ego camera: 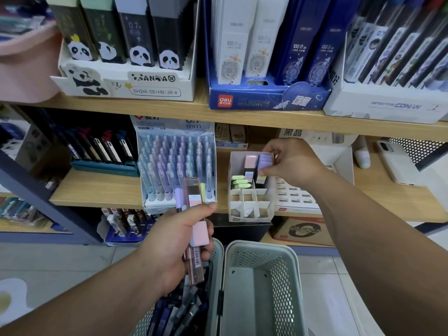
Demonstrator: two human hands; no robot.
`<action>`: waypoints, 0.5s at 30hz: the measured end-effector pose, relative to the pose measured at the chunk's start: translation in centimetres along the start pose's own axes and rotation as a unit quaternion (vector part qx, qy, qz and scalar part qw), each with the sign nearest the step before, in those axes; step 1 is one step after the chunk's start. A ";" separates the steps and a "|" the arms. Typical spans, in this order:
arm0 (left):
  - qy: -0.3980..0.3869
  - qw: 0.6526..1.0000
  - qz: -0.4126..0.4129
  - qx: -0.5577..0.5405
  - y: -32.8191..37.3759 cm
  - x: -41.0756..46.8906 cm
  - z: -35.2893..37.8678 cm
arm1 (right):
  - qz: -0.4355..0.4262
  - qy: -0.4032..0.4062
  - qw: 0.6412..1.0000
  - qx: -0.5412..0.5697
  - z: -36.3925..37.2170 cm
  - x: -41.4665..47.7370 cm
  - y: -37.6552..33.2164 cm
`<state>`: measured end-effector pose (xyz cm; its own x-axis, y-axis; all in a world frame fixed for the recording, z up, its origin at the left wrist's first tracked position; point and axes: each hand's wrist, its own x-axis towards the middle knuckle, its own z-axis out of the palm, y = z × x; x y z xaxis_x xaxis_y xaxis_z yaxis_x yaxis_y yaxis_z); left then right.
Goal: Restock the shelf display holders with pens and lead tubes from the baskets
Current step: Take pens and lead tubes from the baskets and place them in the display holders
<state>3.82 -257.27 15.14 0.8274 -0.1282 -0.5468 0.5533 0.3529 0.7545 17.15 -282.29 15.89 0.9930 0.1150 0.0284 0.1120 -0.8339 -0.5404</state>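
Observation:
My left hand [178, 241] grips a bundle of lead tubes [194, 214], one clear brownish with a pink cap, others purple and green behind it, held above the left basket [215, 258]. My right hand [291, 163] pinches a purple-capped lead tube [264, 161] in the back compartment of a white cardboard display holder [249, 207] on the middle shelf. A pink-capped tube [251, 163] stands beside it, and green-capped tubes [240, 181] lie in the left compartment. The holder's front compartments hold nothing.
A full pen display box [177, 166] stands left of the holder. The left basket holds dark packets [179, 314]; the right basket [261, 287] is bare. A phone [397, 163] lies on the shelf at right. Boxed displays fill the upper shelf [242, 115].

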 end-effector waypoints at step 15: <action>-0.003 1.000 -0.001 0.003 -0.1 0.1 0.1 | -0.094 -0.041 0.981 -0.163 2.2 -0.9 -1.8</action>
<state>3.85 -257.44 15.10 0.8272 -0.1333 -0.5458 0.5548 0.3471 0.7561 16.01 -279.69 14.98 0.9484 0.3158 0.0270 0.3132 -0.9206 -0.2330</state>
